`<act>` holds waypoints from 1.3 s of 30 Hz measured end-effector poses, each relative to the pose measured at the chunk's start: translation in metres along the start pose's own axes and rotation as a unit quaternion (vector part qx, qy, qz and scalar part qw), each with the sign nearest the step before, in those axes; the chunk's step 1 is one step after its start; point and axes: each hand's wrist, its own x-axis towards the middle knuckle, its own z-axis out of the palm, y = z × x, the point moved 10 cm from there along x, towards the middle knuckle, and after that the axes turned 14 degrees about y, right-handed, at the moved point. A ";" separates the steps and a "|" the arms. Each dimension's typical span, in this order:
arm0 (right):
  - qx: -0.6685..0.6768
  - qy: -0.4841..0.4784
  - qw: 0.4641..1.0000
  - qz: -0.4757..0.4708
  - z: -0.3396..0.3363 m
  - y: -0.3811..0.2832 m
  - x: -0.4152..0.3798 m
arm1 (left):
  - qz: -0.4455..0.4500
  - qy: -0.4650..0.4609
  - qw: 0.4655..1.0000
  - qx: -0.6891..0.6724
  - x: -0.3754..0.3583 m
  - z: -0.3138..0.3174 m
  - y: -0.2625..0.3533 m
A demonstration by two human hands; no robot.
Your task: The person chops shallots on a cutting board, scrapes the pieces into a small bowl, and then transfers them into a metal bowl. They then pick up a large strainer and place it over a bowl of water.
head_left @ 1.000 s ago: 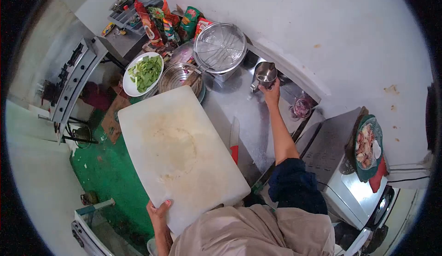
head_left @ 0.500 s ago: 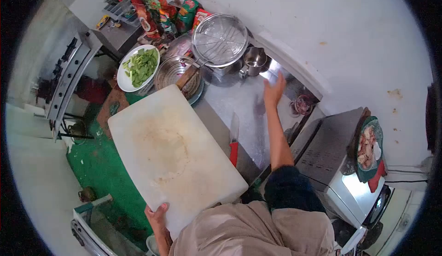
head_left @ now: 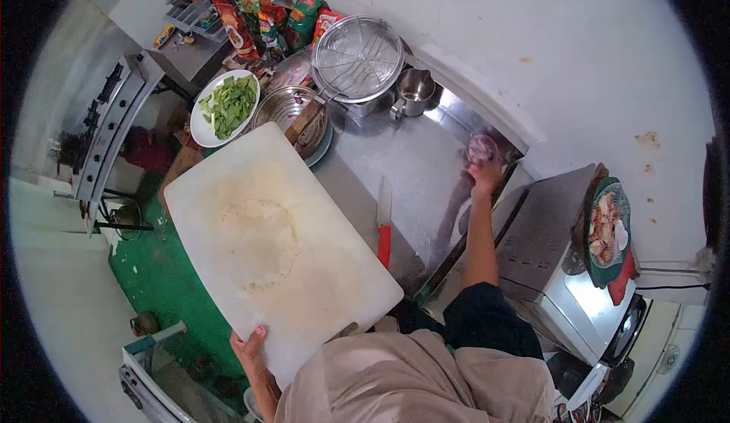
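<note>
My left hand (head_left: pixel 251 347) grips the lower left edge of a large white cutting board (head_left: pixel 274 248), which is tilted against my front and has brownish stains. At the right corner of the steel counter (head_left: pixel 365 157), my right hand (head_left: pixel 487 174) touches a small clear bowl (head_left: pixel 482 148) with reddish contents; its fingers are around the near side. A knife with a red handle (head_left: pixel 385 246) lies on the counter between the board and my right arm.
A white plate of cut greens (head_left: pixel 228 109), a wire basket, a round strainer (head_left: pixel 357 58) and a metal cup (head_left: pixel 415 91) stand at the back. Seasoning packets are behind. Right, a plate of meat (head_left: pixel 606 229) rests on a white appliance.
My right hand has moved right and toward the counter's corner, from open above the counter to the small bowl. The board has shifted slightly left and up in view, still in my left hand.
</note>
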 end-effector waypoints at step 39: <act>-0.469 0.224 0.821 -0.237 -0.161 -0.150 -0.460 | -0.102 -0.472 0.876 -0.001 -0.021 0.152 -0.012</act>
